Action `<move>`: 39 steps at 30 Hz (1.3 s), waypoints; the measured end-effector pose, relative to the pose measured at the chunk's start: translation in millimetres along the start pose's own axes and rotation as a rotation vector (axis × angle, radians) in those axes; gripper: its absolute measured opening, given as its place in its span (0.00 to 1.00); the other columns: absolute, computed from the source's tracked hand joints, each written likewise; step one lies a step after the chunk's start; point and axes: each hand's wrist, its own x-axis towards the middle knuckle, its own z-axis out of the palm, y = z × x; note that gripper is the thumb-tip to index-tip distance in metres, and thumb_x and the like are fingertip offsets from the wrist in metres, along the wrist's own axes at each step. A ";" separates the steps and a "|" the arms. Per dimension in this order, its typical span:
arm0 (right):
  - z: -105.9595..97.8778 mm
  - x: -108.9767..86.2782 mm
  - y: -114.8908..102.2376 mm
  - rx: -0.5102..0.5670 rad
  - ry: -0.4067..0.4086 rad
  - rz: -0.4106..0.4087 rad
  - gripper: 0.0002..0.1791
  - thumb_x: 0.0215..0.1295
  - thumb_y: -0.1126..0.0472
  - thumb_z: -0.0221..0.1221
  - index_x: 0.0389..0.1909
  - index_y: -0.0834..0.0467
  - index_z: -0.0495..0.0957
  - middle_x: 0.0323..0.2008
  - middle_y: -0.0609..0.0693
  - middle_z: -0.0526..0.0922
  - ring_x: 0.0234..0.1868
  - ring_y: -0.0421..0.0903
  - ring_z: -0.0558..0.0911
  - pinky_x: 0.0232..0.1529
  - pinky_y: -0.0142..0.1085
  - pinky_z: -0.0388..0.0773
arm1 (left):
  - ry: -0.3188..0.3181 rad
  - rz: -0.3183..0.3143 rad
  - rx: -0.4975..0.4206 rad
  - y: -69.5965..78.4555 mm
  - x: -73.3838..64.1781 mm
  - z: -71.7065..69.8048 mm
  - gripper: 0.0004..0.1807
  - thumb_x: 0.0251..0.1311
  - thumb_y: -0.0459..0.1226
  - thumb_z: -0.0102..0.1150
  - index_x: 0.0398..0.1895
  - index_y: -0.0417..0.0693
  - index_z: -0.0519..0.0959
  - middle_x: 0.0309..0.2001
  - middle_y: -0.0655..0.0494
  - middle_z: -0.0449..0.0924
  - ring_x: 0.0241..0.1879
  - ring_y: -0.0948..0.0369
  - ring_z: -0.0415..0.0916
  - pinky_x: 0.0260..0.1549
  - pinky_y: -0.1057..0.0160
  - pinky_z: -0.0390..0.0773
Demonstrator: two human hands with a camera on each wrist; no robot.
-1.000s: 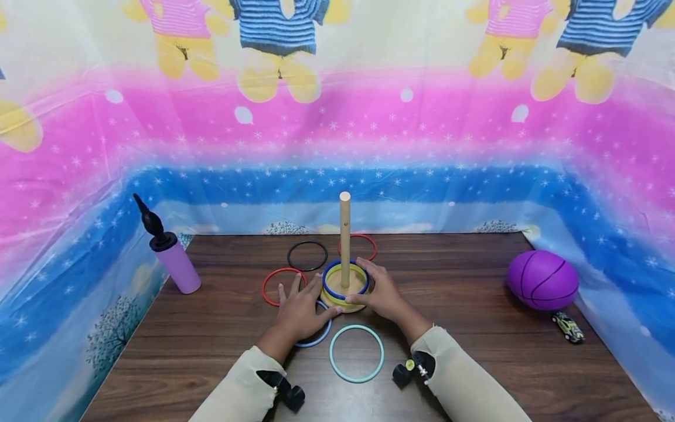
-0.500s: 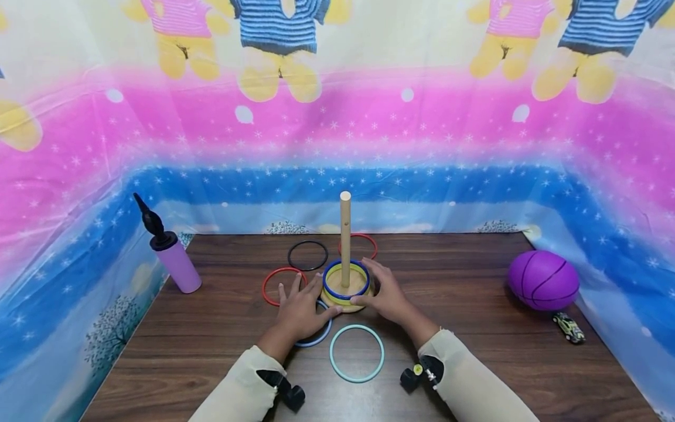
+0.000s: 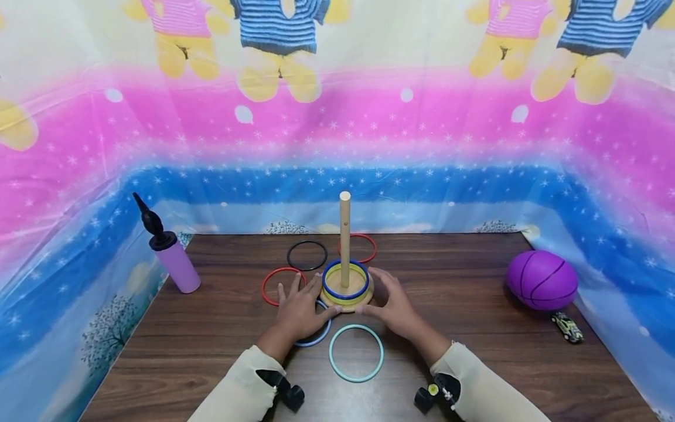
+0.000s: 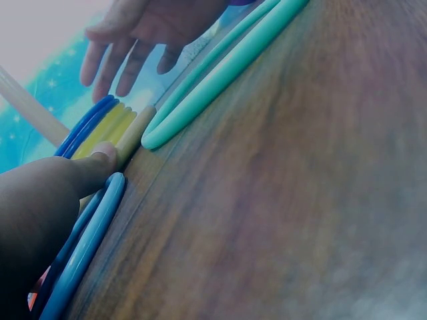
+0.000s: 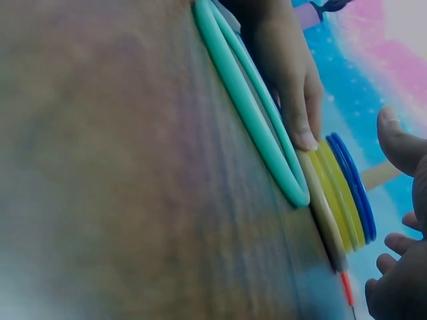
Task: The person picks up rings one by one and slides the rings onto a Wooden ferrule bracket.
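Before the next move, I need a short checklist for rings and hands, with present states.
1. Wooden peg upright: ok.
2. Blue rings around it, above the yellow rings: ok.
3. Left hand touching the round wooden base: ok.
4. Right hand apart from these rings, holding nothing: ok.
5. Light blue ring uncovered: not ok; left hand hides part.
6. Left hand clear of the nearer red ring: cannot tell; they overlap in the head view.

Left forearm (image 3: 234,387) at 7 o'clock, sleeved; left hand (image 3: 299,313) back up, fingers spread toward 1, thumb toward 2. Right forearm (image 3: 487,387) at 5, sleeved; right hand (image 3: 396,309) fingers slightly bent toward 11, thumb apart toward 10.
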 end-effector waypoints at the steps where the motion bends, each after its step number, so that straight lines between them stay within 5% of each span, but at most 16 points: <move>1: 0.2 -2.4 0.6 -0.003 0.003 -0.005 0.53 0.60 0.53 0.82 0.83 0.58 0.67 0.82 0.60 0.69 0.84 0.66 0.62 0.82 0.70 0.57 | -0.001 0.001 -0.003 -0.2 -0.3 0.3 0.53 0.70 0.73 0.56 0.89 0.56 0.59 0.87 0.53 0.62 0.89 0.36 0.45 0.80 0.19 0.39; 23: -9.4 -36.5 7.1 -0.002 -0.076 0.028 0.51 0.58 0.53 0.83 0.80 0.58 0.70 0.81 0.59 0.70 0.83 0.63 0.67 0.78 0.66 0.68 | -0.001 -0.004 0.000 2.4 -1.9 1.6 0.54 0.69 0.73 0.58 0.89 0.56 0.59 0.87 0.54 0.60 0.89 0.36 0.45 0.81 0.19 0.39; 39: -18.6 -36.8 11.6 -0.081 -0.301 -0.019 0.39 0.60 0.52 0.82 0.71 0.53 0.81 0.72 0.55 0.80 0.77 0.61 0.74 0.78 0.65 0.68 | -0.006 -0.006 0.006 1.2 1.2 1.3 0.53 0.70 0.73 0.57 0.89 0.56 0.59 0.88 0.55 0.59 0.89 0.37 0.43 0.81 0.20 0.38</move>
